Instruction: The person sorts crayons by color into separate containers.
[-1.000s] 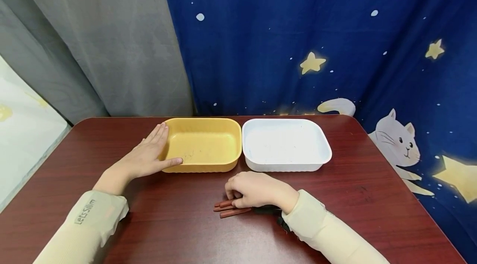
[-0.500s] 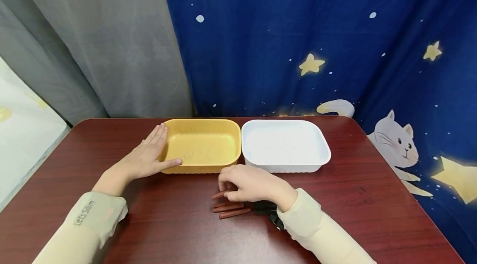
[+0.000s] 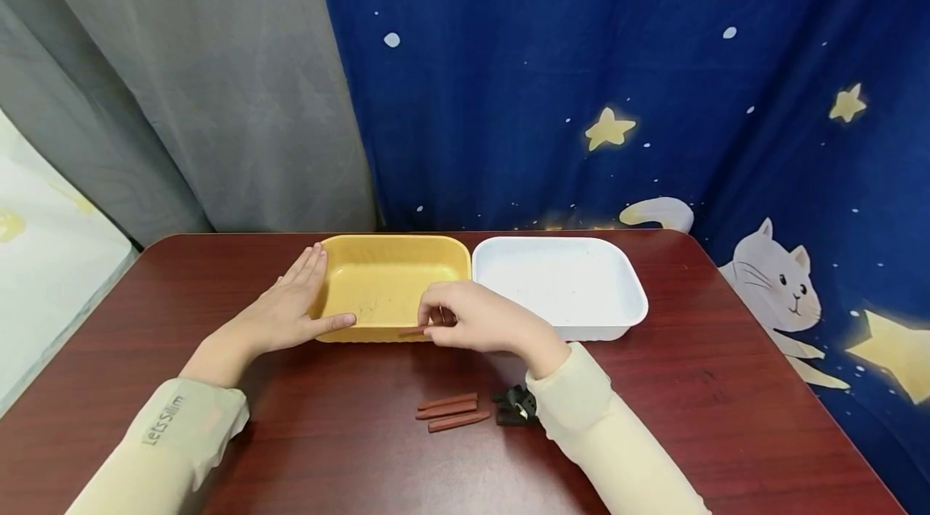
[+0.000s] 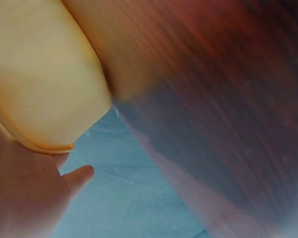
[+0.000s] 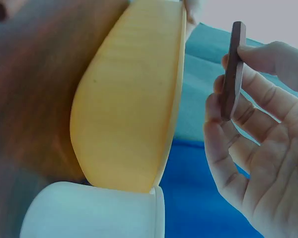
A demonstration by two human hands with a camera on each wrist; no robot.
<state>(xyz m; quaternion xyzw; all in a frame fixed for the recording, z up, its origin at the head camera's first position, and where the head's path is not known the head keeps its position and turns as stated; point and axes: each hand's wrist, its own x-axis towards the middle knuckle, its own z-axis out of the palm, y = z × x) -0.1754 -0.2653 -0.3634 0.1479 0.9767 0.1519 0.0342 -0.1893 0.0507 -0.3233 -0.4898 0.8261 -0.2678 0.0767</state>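
My right hand (image 3: 488, 319) pinches a short reddish-brown stick (image 5: 233, 74) between thumb and fingertips, over the near rim of the yellow tray (image 3: 392, 240). The stick has flat facets and a tapered end in the right wrist view. My left hand (image 3: 279, 309) lies with straight fingers along the tray's left end, its thumb on the near rim. Several like sticks (image 3: 454, 410) lie together on the table below the right hand. Beside them are small black pieces (image 3: 508, 414), partly hidden by the black wrist device and sleeve.
A white tray (image 3: 559, 332) stands against the yellow tray's right side. Both are near the back edge of the dark red wooden table (image 3: 327, 434). Behind hang a grey curtain (image 3: 240, 95) and a blue curtain (image 3: 494, 95) with stars and a cat.
My right hand has picked one stick from the group and lifted it forward, up to the yellow tray's near rim. The left hand has stayed at the tray's left end.
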